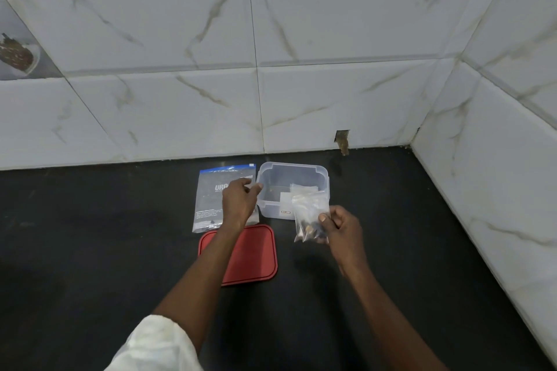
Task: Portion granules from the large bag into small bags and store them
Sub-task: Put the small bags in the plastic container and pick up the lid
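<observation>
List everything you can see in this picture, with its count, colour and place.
wall: white marbled tiles, behind and right
counter: one, black, below the wall
box: one, clear, open, by the wall
large bag: one, clear with blue top, flat, left of the box
lid: one, red, in front of the large bag
small bag: at least one, clear, dark granules inside, before the box
sleeve: one, white, left arm
left hand: above the large bag, beside the box
right hand: pinches the small bag
</observation>
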Action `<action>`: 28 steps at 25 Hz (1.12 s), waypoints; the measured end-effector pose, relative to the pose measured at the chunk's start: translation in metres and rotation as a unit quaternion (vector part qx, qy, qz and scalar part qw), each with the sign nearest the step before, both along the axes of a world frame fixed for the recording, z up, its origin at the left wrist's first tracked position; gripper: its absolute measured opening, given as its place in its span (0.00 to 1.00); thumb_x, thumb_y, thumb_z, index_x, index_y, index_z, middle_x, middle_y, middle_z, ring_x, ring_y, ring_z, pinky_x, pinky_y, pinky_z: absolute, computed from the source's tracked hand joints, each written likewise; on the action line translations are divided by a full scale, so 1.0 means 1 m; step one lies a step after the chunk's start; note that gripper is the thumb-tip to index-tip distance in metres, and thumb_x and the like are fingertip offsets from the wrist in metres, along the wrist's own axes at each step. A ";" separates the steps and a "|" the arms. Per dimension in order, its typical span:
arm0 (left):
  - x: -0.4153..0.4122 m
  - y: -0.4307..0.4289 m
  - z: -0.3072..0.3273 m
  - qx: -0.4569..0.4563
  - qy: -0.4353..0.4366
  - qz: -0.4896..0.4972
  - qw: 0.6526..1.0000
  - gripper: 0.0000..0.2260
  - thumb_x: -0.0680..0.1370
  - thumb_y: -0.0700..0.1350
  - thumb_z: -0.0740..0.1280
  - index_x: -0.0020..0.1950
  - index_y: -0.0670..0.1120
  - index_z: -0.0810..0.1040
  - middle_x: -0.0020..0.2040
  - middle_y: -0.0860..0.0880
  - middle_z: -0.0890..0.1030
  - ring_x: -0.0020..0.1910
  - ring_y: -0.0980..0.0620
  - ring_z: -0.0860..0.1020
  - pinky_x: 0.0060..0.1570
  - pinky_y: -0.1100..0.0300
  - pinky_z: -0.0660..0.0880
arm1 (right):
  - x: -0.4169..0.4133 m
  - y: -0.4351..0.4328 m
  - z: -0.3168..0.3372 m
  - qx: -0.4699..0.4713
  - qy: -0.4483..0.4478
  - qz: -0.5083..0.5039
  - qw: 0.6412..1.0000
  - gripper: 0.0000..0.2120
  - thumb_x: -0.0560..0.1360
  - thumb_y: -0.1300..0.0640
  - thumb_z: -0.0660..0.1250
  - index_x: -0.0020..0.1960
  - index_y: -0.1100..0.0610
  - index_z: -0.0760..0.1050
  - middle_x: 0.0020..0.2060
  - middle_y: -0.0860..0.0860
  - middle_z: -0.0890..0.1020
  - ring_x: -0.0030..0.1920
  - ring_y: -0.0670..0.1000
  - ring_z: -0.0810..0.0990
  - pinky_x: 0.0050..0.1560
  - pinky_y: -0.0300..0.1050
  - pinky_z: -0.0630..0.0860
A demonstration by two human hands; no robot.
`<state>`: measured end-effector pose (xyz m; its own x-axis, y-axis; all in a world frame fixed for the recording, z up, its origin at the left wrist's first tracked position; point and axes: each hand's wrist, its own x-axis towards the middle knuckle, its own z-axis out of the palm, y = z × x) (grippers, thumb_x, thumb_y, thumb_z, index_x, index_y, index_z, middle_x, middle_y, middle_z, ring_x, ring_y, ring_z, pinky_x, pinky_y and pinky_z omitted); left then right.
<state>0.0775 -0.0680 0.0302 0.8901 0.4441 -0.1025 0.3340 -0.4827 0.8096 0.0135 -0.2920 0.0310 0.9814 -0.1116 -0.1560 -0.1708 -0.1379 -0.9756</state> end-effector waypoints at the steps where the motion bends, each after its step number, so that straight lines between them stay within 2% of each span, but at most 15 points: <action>1: 0.004 0.001 -0.003 0.003 0.017 -0.020 1.000 0.20 0.78 0.49 0.71 0.66 0.40 0.80 0.52 0.41 0.87 0.47 0.43 0.85 0.55 0.50 0.81 | 0.003 0.001 0.005 -0.011 -0.001 0.002 1.000 0.05 0.79 0.62 0.65 0.46 0.58 0.77 0.42 0.52 0.85 0.44 0.51 0.85 0.41 0.49 0.84; 3: 0.006 -0.001 -0.005 0.010 0.029 -0.038 0.999 0.19 0.77 0.44 0.70 0.66 0.39 0.80 0.49 0.40 0.87 0.38 0.43 0.86 0.47 0.51 0.84 | 0.015 0.003 0.017 -0.039 -0.006 0.007 0.999 0.05 0.79 0.61 0.64 0.46 0.58 0.77 0.42 0.52 0.84 0.43 0.50 0.85 0.39 0.44 0.83; 6: -0.001 -0.003 -0.006 -0.004 0.035 -0.044 0.998 0.18 0.76 0.40 0.68 0.66 0.40 0.79 0.45 0.39 0.86 0.32 0.44 0.85 0.39 0.54 0.84 | 0.046 0.016 0.034 -0.076 -0.011 -0.001 0.997 0.05 0.79 0.60 0.63 0.47 0.59 0.76 0.43 0.52 0.83 0.43 0.50 0.83 0.41 0.46 0.82; 8: -0.007 -0.003 -0.007 -0.016 0.033 -0.048 0.998 0.18 0.78 0.41 0.68 0.67 0.39 0.79 0.43 0.39 0.86 0.30 0.46 0.84 0.33 0.58 0.83 | 0.075 0.032 0.038 -0.133 -0.003 -0.014 0.991 0.05 0.79 0.62 0.62 0.46 0.58 0.76 0.42 0.52 0.80 0.43 0.51 0.81 0.39 0.44 0.78; 10: -0.011 -0.004 -0.008 -0.026 0.023 -0.046 0.998 0.15 0.80 0.45 0.67 0.64 0.39 0.81 0.42 0.39 0.86 0.28 0.46 0.84 0.29 0.60 0.82 | 0.103 0.053 0.029 -0.195 0.056 0.008 0.979 0.06 0.78 0.65 0.62 0.49 0.60 0.78 0.44 0.55 0.81 0.46 0.54 0.81 0.38 0.44 0.76; 13: -0.011 -0.004 -0.010 -0.039 0.010 -0.040 0.998 0.15 0.82 0.48 0.67 0.60 0.39 0.83 0.41 0.39 0.86 0.28 0.46 0.84 0.32 0.56 0.83 | 0.122 0.083 0.012 -0.336 0.164 0.122 0.919 0.09 0.77 0.66 0.65 0.56 0.64 0.78 0.50 0.58 0.82 0.48 0.56 0.80 0.42 0.44 0.74; 15: -0.012 -0.004 -0.012 -0.043 0.002 -0.039 0.998 0.15 0.82 0.49 0.66 0.58 0.38 0.84 0.39 0.41 0.85 0.28 0.46 0.84 0.34 0.52 0.84 | 0.128 0.097 0.005 -0.410 0.174 0.174 0.879 0.12 0.77 0.63 0.66 0.60 0.63 0.76 0.53 0.58 0.81 0.52 0.57 0.80 0.45 0.44 0.71; 18: -0.012 -0.003 -0.015 -0.043 -0.006 -0.037 0.998 0.14 0.81 0.49 0.67 0.53 0.40 0.85 0.37 0.41 0.86 0.30 0.45 0.85 0.38 0.46 0.84 | 0.135 0.108 0.004 -0.451 0.189 0.231 0.841 0.17 0.78 0.61 0.66 0.65 0.63 0.73 0.48 0.57 0.76 0.47 0.55 0.74 0.46 0.44 0.69; 20: -0.011 -0.003 -0.018 -0.049 -0.011 -0.031 0.998 0.14 0.80 0.50 0.67 0.52 0.42 0.86 0.37 0.42 0.86 0.32 0.44 0.85 0.40 0.45 0.84 | 0.136 0.110 0.001 -0.461 0.191 0.243 0.832 0.19 0.78 0.62 0.66 0.68 0.63 0.71 0.51 0.58 0.77 0.50 0.56 0.76 0.48 0.45 0.70; 23: -0.010 -0.004 -0.018 -0.057 -0.003 -0.027 0.998 0.12 0.80 0.50 0.68 0.52 0.42 0.86 0.37 0.42 0.85 0.31 0.43 0.85 0.40 0.44 0.84 | 0.133 0.114 -0.006 -0.491 0.141 0.251 0.823 0.18 0.78 0.63 0.65 0.67 0.64 0.71 0.61 0.58 0.78 0.60 0.56 0.78 0.57 0.45 0.74; 28: -0.009 -0.005 -0.021 -0.048 -0.009 -0.025 0.998 0.12 0.80 0.50 0.68 0.52 0.43 0.87 0.39 0.42 0.86 0.34 0.44 0.85 0.41 0.44 0.84 | 0.138 0.117 -0.003 -0.515 0.108 0.280 0.803 0.14 0.80 0.63 0.61 0.64 0.64 0.74 0.60 0.58 0.79 0.60 0.57 0.78 0.58 0.46 0.74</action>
